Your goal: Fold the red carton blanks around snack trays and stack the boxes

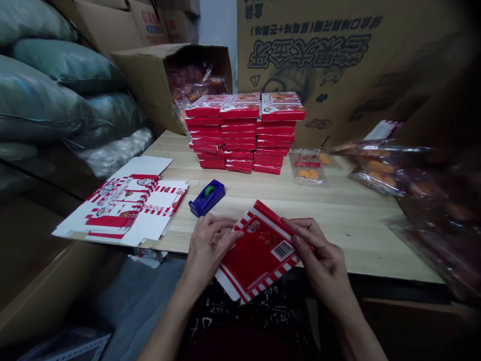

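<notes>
I hold a flat red and white striped carton (pixel 259 253) with a barcode over the near edge of the wooden table (pixel 338 210). My left hand (pixel 206 245) grips its left end, fingers curled on the flap. My right hand (pixel 319 255) pinches its right edge near the barcode. A blue tape dispenser (pixel 206 197) lies just beyond my left hand.
Three stacks of closed red boxes (pixel 242 133) stand at the table's back. Unfolded carton blanks (pixel 124 203) lie at the left edge. Clear snack packets (pixel 308 166) and more bags (pixel 391 170) sit right. Large cardboard boxes (pixel 338 60) and grey sacks (pixel 48 95) surround the table.
</notes>
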Motion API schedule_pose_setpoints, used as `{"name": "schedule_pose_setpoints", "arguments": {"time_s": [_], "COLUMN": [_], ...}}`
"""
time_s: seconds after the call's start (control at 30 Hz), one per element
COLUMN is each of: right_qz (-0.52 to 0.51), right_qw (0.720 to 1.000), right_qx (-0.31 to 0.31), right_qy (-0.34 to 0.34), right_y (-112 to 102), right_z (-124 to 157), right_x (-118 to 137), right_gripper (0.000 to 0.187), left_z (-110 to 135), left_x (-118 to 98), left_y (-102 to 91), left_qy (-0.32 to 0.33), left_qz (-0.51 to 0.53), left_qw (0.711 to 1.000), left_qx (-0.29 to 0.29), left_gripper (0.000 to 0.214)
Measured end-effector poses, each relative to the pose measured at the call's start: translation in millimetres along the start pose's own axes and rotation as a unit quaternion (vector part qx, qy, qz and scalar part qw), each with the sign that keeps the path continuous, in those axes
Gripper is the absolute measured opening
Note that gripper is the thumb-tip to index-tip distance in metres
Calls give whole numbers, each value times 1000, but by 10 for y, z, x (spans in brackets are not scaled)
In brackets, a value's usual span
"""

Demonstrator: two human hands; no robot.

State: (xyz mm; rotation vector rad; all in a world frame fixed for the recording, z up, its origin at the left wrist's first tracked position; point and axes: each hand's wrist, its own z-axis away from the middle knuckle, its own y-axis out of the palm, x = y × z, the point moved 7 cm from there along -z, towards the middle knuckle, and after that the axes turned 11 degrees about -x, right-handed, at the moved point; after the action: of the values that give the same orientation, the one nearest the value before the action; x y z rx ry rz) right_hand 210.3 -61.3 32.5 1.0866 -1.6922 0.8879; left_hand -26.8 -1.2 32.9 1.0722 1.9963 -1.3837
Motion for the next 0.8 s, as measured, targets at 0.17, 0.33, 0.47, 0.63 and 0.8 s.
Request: {"name": "schedule_pose_setpoints", "arguments": {"time_s": [0.17, 0.33, 0.47, 0.63, 0.8], "right_qz": [-55, 37, 139, 300, 449], "right_qw": [987, 989, 981, 931, 876], "right_qx": [-101, -119, -130, -206, -171], "right_qy": [116, 77, 44, 38, 42], "right_y": [-63, 63, -113, -975, -1292], "right_z": [-90, -327, -496, -735, -1493], "right_x": [-637, -1102, -1341, -1411, -1578], "right_gripper": [27, 27, 23, 33, 37], "left_z": [80, -279, -613, -713, -566], "left_x": [296, 459, 698, 1011, 898], "left_y": [398, 748, 1020, 1072, 1000], "left_qy": [-78, -37, 15, 109, 117], "left_qz": [130, 106, -6, -136, -117], "left_qw": [968, 970, 972, 976, 985], "left_qx": [201, 217, 234, 131, 55], "left_gripper": [39, 45, 47, 51, 51]}}
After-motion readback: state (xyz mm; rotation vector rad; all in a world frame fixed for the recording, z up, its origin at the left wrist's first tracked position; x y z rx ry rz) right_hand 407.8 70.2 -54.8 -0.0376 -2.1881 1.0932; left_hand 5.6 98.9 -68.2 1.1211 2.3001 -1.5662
